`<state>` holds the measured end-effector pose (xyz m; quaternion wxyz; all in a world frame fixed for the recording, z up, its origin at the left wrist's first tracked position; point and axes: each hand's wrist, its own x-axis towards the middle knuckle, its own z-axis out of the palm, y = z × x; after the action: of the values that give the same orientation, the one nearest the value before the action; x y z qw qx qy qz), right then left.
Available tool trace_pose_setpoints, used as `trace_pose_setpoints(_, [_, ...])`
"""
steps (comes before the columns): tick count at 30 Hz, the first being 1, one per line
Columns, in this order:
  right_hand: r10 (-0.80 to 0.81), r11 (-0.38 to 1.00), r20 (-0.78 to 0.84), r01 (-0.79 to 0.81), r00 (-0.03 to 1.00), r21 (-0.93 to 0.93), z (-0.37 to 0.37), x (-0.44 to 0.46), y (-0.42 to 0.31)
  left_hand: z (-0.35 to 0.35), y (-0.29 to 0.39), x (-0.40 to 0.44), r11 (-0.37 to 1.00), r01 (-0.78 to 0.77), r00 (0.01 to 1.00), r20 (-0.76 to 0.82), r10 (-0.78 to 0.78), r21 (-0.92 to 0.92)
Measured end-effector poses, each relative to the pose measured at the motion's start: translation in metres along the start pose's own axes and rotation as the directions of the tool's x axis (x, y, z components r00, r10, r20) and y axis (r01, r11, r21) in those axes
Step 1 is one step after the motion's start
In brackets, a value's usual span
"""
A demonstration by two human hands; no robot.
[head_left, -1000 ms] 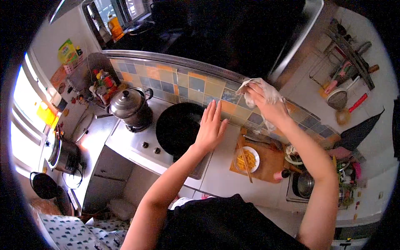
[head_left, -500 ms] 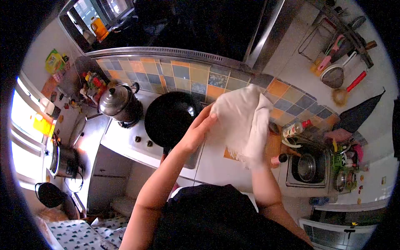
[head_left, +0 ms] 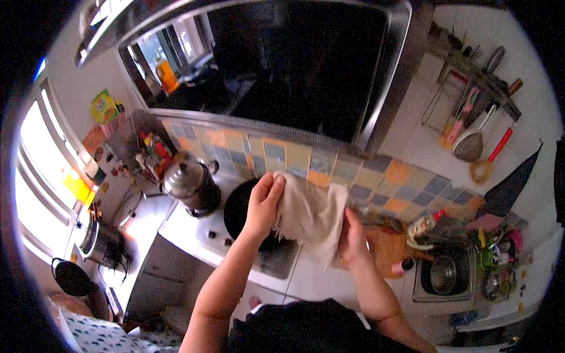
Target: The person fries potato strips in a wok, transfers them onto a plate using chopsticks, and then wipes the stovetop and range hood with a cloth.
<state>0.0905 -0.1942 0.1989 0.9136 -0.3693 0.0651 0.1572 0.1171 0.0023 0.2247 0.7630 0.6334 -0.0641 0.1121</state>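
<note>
A pale, fringed cloth (head_left: 311,215) hangs stretched between my two hands, above the counter and stove. My left hand (head_left: 266,203) grips its upper left edge, with the thumb on the near side. At the cloth's right edge is my right hand (head_left: 353,240), closed on it with some fingers hidden behind the fabric. Behind my left hand sits a black wok (head_left: 236,206) on the stove, partly covered by the hand and cloth. A lidded metal pot (head_left: 192,187) stands to the wok's left.
A dark range hood (head_left: 306,70) overhangs the stove. To the right lie a wooden cutting board (head_left: 385,250), a bottle (head_left: 425,225) and a sink (head_left: 416,288) holding a metal bowl (head_left: 443,275). Utensils, including a strainer (head_left: 468,145), hang on the right wall.
The view has tilted up, showing more of the hood. The cloth has gone from a bunched drape to spread out between my hands, and my right hand has come up along its right edge.
</note>
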Motion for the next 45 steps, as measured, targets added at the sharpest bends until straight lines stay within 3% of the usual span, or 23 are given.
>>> trace_pose_setpoints(2, [-0.087, 0.995, 0.0, 0.087, 0.996, 0.049, 0.012, 0.007, -0.012, 0.001, 0.012, 0.013, 0.996, 0.047, 0.998, 0.054, -0.043, -0.07])
trace_pose_setpoints(3, [-0.17, 0.979, 0.134, 0.152, 0.976, 0.137, 0.027, 0.008, -0.025, 0.002, 0.019, 0.02, 0.998, 0.057, 0.998, 0.041, -0.056, -0.015])
trace_pose_setpoints(5, [-0.507, 0.862, 0.138, 0.499, 0.851, 0.091, 0.066, 0.0, -0.057, 0.006, 0.038, 0.03, 0.998, -0.047, 0.992, 0.115, 0.053, -0.052])
trace_pose_setpoints(6, [-0.659, 0.75, 0.17, 0.656, 0.733, 0.08, 0.084, -0.001, -0.073, 0.007, 0.047, 0.036, 0.994, -0.063, 0.988, 0.135, 0.075, -0.086])
trace_pose_setpoints(7, [-0.819, 0.547, 0.2, 0.837, 0.537, -0.007, 0.101, 0.0, -0.089, 0.009, 0.055, 0.04, 0.993, -0.095, 0.983, 0.148, 0.106, -0.076])
trace_pose_setpoints(8, [-0.919, 0.298, 0.247, 0.951, 0.309, -0.082, 0.118, 0.005, -0.104, 0.009, 0.063, 0.043, 0.99, -0.125, 0.978, 0.159, 0.134, -0.065])
trace_pose_setpoints(9, [-0.919, 0.107, 0.361, 0.981, 0.16, -0.161, 0.127, 0.017, -0.121, 0.01, 0.07, 0.046, 0.987, -0.151, 0.973, 0.169, 0.158, -0.053])
trace_pose_setpoints(11, [-0.804, -0.314, 0.592, 0.883, -0.052, -0.35, 0.152, 0.032, -0.16, 0.014, 0.085, 0.05, 0.975, -0.223, 0.955, 0.2, 0.22, -0.01])
trace_pose_setpoints(13, [-0.638, -0.659, 0.763, 0.588, -0.107, -0.469, 0.18, 0.044, -0.194, 0.017, 0.089, 0.06, 0.949, -0.309, 0.918, 0.242, 0.313, -0.054])
trace_pose_setpoints(14, [-0.564, -0.771, 0.818, 0.425, -0.11, -0.474, 0.193, 0.053, -0.206, 0.018, 0.094, 0.065, 0.946, -0.322, 0.916, 0.236, 0.324, -0.049])
trace_pose_setpoints(16, [-0.51, -0.754, 0.857, 0.443, 0.071, -0.485, 0.225, 0.055, -0.218, 0.015, 0.106, 0.075, 0.938, -0.345, 0.913, 0.22, 0.345, -0.037])
trace_pose_setpoints(17, [-0.36, -0.933, 0.909, 0.064, -0.208, -0.355, 0.239, 0.065, -0.221, 0.012, 0.11, 0.087, 0.923, -0.382, 0.896, 0.228, 0.382, -0.046])
trace_pose_setpoints(20, [-0.405, -0.876, 0.904, 0.223, 0.137, -0.427, 0.263, 0.073, -0.223, 0.003, 0.126, 0.105, 0.891, -0.453, 0.877, 0.189, 0.441, 0.024])
trace_pose_setpoints(21, [-0.41, -0.872, 0.892, 0.204, 0.191, -0.444, 0.268, 0.081, -0.223, 0.0, 0.127, 0.112, 0.882, -0.469, 0.872, 0.176, 0.456, 0.037])
trace_pose_setpoints(24, [-0.285, -0.897, 0.955, 0.327, 0.084, -0.297, 0.286, 0.093, -0.212, -0.008, 0.138, 0.128, 0.882, -0.47, 0.871, 0.164, 0.463, 0.008])
trace_pose_setpoints(28, [-0.239, -0.935, 0.965, 0.293, -0.103, -0.2, 0.314, 0.117, -0.19, -0.025, 0.143, 0.147, 0.864, -0.503, 0.858, 0.133, 0.497, 0.016])
trace_pose_setpoints(29, [-0.262, -0.926, 0.965, 0.29, -0.03, -0.242, 0.321, 0.123, -0.184, -0.029, 0.144, 0.148, 0.864, -0.503, 0.86, 0.121, 0.496, 0.032])
trace_pose_setpoints(32, [-0.233, -0.941, 0.967, 0.276, -0.104, -0.197, 0.348, 0.138, -0.162, -0.047, 0.142, 0.15, 0.883, -0.467, 0.882, 0.101, 0.46, 0.051])
trace_pose_setpoints(37, [-0.254, -0.922, 0.967, 0.296, 0.026, -0.25, 0.397, 0.178, -0.122, -0.091, 0.124, 0.155, 0.86, -0.507, 0.861, 0.09, 0.501, 0.063])
trace_pose_setpoints(40, [-0.22, -0.922, 0.975, 0.33, -0.012, -0.203, 0.426, 0.21, -0.099, -0.115, 0.124, 0.151, 0.873, -0.479, 0.878, 0.066, 0.475, 0.091])
trace_pose_setpoints(41, [-0.22, -0.899, 0.974, 0.377, 0.052, -0.223, 0.438, 0.212, -0.091, -0.122, 0.125, 0.149, 0.871, -0.482, 0.876, 0.062, 0.478, 0.094])
trace_pose_setpoints(44, [-0.207, -0.925, 0.969, 0.296, 0.134, -0.238, 0.468, 0.228, -0.063, -0.147, 0.127, 0.147, 0.863, -0.485, 0.874, 0.041, 0.485, 0.139])
trace_pose_setpoints(45, [-0.277, -0.875, 0.959, 0.399, 0.056, -0.276, 0.48, 0.239, -0.053, -0.156, 0.127, 0.146, 0.856, -0.496, 0.867, 0.037, 0.497, 0.143])
